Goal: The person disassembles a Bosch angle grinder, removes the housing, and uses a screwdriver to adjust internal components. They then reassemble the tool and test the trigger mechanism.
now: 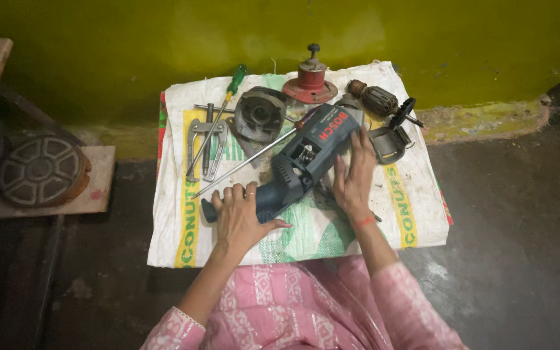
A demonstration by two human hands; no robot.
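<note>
A dark blue power tool body lies diagonally on a white woven sack spread on the floor. My left hand grips its handle end at the lower left. My right hand rests flat against the tool's right side, fingers pointing up toward the casing. Part of the casing is open, showing metal parts inside.
On the sack lie a green-handled screwdriver, a metal puller, a grey round housing, a long red-handled screwdriver, a red round part, a motor armature and a grey housing piece. A round metal reel sits at left.
</note>
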